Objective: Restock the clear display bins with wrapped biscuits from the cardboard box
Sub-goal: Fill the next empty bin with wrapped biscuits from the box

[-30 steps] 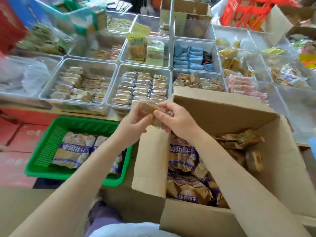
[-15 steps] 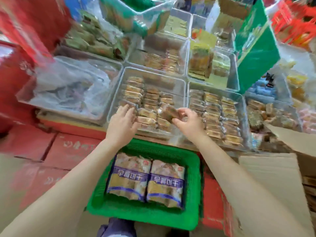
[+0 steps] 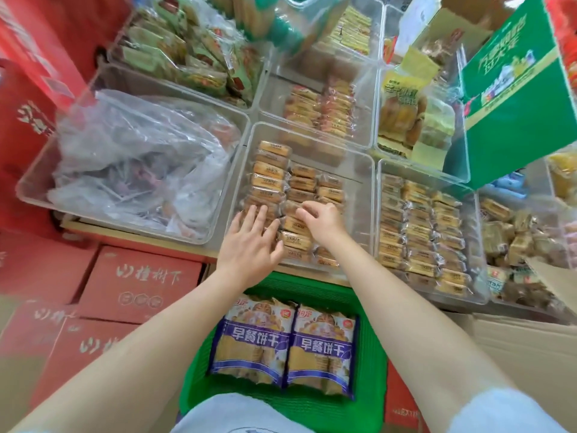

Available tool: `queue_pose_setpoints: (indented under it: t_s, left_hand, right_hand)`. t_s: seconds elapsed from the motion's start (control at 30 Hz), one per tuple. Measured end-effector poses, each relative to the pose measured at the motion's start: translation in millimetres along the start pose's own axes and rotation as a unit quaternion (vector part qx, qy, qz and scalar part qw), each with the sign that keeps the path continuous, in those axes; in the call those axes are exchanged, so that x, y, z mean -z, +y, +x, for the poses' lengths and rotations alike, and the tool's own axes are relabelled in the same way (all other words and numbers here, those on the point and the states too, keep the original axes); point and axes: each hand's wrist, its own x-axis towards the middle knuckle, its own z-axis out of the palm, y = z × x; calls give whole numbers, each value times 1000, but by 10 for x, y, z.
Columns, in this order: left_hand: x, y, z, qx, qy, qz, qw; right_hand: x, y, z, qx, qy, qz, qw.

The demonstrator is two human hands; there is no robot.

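Both hands in clear plastic display bin [image 3: 363, 170]. Left hand [image 3: 249, 242] flat, fingers straight, pressing brown wrapped biscuits [image 3: 271, 175]. Right hand [image 3: 321, 218] fingers curled onto a biscuit; grip unclear

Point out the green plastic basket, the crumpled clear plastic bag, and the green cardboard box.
green plastic basket [image 3: 371, 364]: head view, right wall.
crumpled clear plastic bag [image 3: 137, 157]: head view, middle.
green cardboard box [image 3: 515, 114]: head view, printed face.
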Motion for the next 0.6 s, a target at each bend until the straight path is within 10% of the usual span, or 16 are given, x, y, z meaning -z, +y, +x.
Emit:
queue_pose_setpoints:
  t_s: [0.6]
  left_hand:
    - [90,78,-32,34,-41,3,999]
  right_hand:
    - [224,263,-657,66,-9,2,998]
